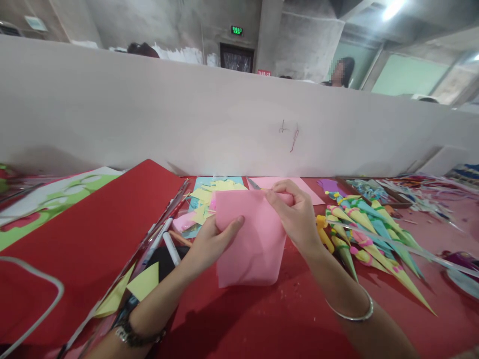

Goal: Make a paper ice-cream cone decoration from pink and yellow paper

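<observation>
A folded pink sheet (250,244) is held up over the red table, in the middle of the head view. My left hand (215,242) grips its left edge, thumb on the near face and the other fingers behind. My right hand (292,209) pinches the sheet's upper right corner, its fingertips close together. Just left of those fingertips a pointed metal blade tip (253,184) shows above the top edge; the rest of that tool is hidden.
Yellow paper scraps (204,199) lie behind the sheet. Several coloured paper cones (366,224) and a shallow tray (377,192) are on the right. A big red sheet (123,224) covers the left; pens (171,248) lie beside it. A white partition (224,124) stands behind.
</observation>
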A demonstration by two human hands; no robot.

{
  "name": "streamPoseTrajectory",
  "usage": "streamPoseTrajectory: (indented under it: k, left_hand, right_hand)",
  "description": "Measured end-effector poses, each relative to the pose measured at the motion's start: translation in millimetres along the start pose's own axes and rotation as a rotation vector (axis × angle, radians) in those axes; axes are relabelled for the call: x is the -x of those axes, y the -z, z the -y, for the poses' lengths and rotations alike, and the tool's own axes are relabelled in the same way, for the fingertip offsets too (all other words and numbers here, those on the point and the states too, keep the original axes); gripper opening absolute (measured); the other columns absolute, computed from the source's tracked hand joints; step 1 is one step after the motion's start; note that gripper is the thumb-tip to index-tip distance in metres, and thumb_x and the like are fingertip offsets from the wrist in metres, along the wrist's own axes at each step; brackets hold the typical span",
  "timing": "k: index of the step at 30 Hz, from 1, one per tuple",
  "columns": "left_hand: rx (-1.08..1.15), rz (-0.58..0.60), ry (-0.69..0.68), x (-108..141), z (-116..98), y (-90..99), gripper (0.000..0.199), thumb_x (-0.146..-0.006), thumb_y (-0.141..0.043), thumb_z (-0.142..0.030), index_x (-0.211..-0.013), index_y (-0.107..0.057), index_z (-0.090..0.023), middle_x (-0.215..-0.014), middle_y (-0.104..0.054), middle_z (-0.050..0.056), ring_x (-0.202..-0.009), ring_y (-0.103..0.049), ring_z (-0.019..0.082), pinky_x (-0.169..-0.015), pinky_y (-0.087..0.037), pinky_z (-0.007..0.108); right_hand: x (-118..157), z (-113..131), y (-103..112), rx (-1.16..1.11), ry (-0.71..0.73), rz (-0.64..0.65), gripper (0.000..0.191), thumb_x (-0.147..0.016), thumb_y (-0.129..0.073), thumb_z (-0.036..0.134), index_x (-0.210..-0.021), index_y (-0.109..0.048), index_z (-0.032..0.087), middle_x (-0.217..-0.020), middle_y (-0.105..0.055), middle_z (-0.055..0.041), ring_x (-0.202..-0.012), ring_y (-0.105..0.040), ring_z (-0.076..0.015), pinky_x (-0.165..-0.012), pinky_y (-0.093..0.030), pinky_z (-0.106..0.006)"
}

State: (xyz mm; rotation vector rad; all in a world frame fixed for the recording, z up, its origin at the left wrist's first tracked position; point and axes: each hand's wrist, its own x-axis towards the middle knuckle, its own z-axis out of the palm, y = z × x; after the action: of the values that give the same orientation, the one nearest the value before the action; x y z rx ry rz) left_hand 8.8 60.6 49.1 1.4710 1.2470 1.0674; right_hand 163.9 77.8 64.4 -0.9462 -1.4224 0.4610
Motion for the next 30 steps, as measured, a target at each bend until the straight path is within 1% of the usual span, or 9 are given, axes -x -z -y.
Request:
streamPoseTrajectory:
  k: [5, 8, 10, 13, 14, 18, 22, 26, 30]
  left_hand:
    - [-0.084, -0.006, -0.033, -0.5, 0.9, 1.2, 0.041, -0.073, -0.048, -0.047, -0.048, -0.030, -0.020, -0.041, -0.028, -0.008, -0.036, -0.024, 0.005, -0.034, -0.016, 0.019]
    - [-0.171, 0.020, -0.003, 0.8, -1.9, 3.4, 0.043, -0.074, -0.045, -0.049, -0.047, -0.029, -0.020, -0.041, -0.027, -0.008, -0.035, -0.024, 0.005, -0.033, -0.015, 0.019]
    - [-0.203, 0.058, -0.006, 3.6, -7.0, 4.2, 0.042, -0.074, -0.046, -0.049, -0.048, -0.030, -0.020, -0.041, -0.027, -0.008, -0.035, -0.026, 0.006, -0.034, -0.017, 0.019]
    - [-0.213, 0.141, -0.021, 11.4, -17.2, 3.6, 0.040, -0.074, -0.046, -0.047, -0.049, -0.029, -0.020, -0.043, -0.026, -0.008, -0.037, -0.025, 0.006, -0.034, -0.016, 0.020]
    - [-0.225, 0.159, -0.025, 14.6, -20.1, 3.0, 0.040, -0.074, -0.046, -0.046, -0.049, -0.029, -0.021, -0.044, -0.025, -0.008, -0.037, -0.024, 0.006, -0.034, -0.016, 0.020]
    - [-0.328, 0.088, -0.077, 26.4, -25.4, -1.1, 0.039, -0.071, -0.049, -0.045, -0.050, -0.028, -0.021, -0.048, -0.024, -0.008, -0.041, -0.026, 0.007, -0.036, -0.022, 0.020]
    - [-0.383, 0.089, -0.125, 31.0, -25.3, -5.0, 0.038, -0.071, -0.047, -0.042, -0.049, -0.023, -0.022, -0.047, -0.020, -0.008, -0.041, -0.024, 0.008, -0.036, -0.022, 0.021]
    - [-0.374, 0.109, -0.069, 29.7, -25.4, -5.6, 0.037, -0.072, -0.045, -0.044, -0.051, -0.024, -0.022, -0.048, -0.020, -0.008, -0.041, -0.023, 0.008, -0.037, -0.021, 0.021]
    - [-0.415, 0.039, -0.042, 28.7, -21.8, -4.7, 0.038, -0.070, -0.047, -0.048, -0.052, -0.027, -0.022, -0.049, -0.024, -0.008, -0.043, -0.027, 0.009, -0.038, -0.025, 0.021]
  right_hand:
    - [-2.2, 1.0, 4.0, 0.058, 0.042, 0.027, 0.016, -0.077, -0.055, 0.020, -0.062, -0.052, 0.020, -0.073, -0.052, 0.0004, -0.072, -0.052, -0.0127, -0.071, -0.043, -0.027]
    - [-3.7, 7.5, 13.2, 0.242, 0.154, 0.134, 0.009, -0.075, -0.058, 0.021, -0.066, -0.059, 0.021, -0.093, -0.055, -0.0031, -0.088, -0.053, -0.0164, -0.081, -0.040, -0.033]
    - [-3.2, 15.2, 20.0, 0.418, 0.222, 0.211, 0.006, -0.075, -0.059, 0.022, -0.070, -0.062, 0.022, -0.102, -0.055, -0.0034, -0.094, -0.052, -0.0190, -0.089, -0.034, -0.040]
    - [-0.7, 28.8, 27.6, 0.588, 0.280, 0.291, 0.011, -0.079, -0.056, 0.024, -0.069, -0.061, 0.022, -0.093, -0.060, -0.0001, -0.089, -0.055, -0.0176, -0.098, -0.018, -0.046]
    - [0.2, 33.0, 29.4, 0.613, 0.286, 0.319, 0.014, -0.080, -0.054, 0.024, -0.068, -0.060, 0.021, -0.087, -0.061, 0.0009, -0.084, -0.056, -0.0160, -0.097, -0.018, -0.045]
    - [2.2, 43.4, 35.2, 0.626, 0.257, 0.477, 0.020, -0.083, -0.050, 0.024, -0.064, -0.054, 0.018, -0.070, -0.059, 0.0012, -0.069, -0.054, -0.0127, -0.074, -0.036, -0.030]
    - [2.0, 43.1, 37.2, 0.571, 0.202, 0.526, 0.028, -0.085, -0.046, 0.026, -0.059, -0.046, 0.017, -0.059, -0.052, 0.0024, -0.059, -0.046, -0.0102, -0.061, -0.034, -0.025]
    - [1.1, 38.7, 34.6, 0.490, 0.187, 0.532, 0.031, -0.085, -0.044, 0.022, -0.055, -0.037, 0.018, -0.054, -0.042, 0.0038, -0.055, -0.039, -0.0088, -0.055, -0.030, -0.024]
    - [0.3, 36.4, 32.8, 0.450, 0.172, 0.519, 0.032, -0.083, -0.044, 0.018, -0.054, -0.030, 0.018, -0.053, -0.035, 0.0049, -0.053, -0.033, -0.0082, -0.053, -0.028, -0.023]
